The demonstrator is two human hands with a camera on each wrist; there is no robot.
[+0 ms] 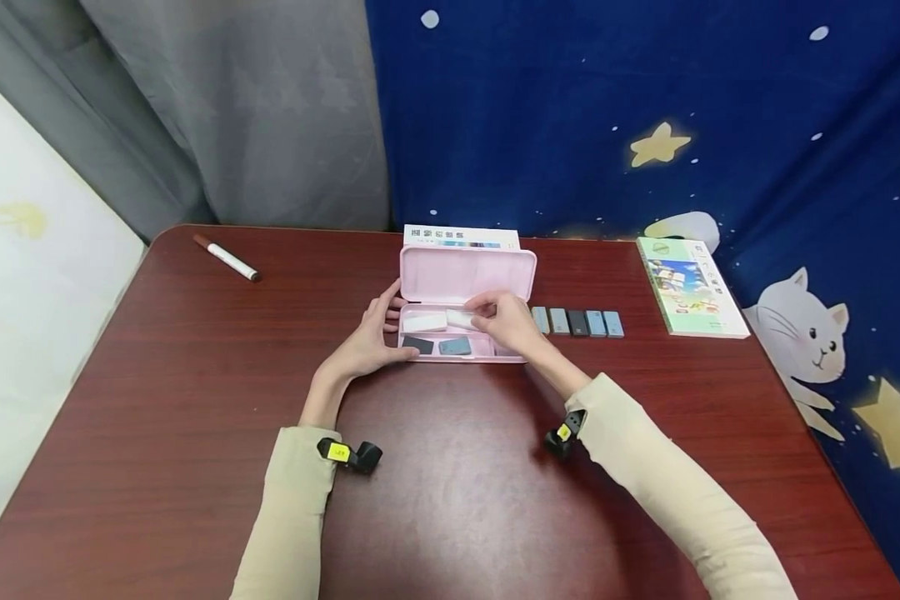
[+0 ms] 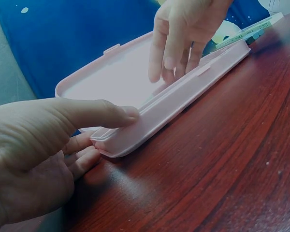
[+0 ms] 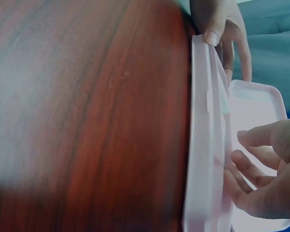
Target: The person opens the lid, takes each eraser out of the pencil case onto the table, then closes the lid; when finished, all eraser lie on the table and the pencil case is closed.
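At the frame's centre, the left hand (image 1: 370, 339) grips the box (image 1: 457, 275) by its left edge; the right hand (image 1: 512, 322), fingers loosely bent, dips inside; table (image 1: 420, 492) stretches below.

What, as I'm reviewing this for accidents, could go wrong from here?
The open lid stands up just behind the right hand, so a bump might swing it down onto those fingers.

The left hand holds only one end of the pink case, so a push at the other end could turn it on the table.

The row of small blocks lies close beside the right hand, which might knock it askew.
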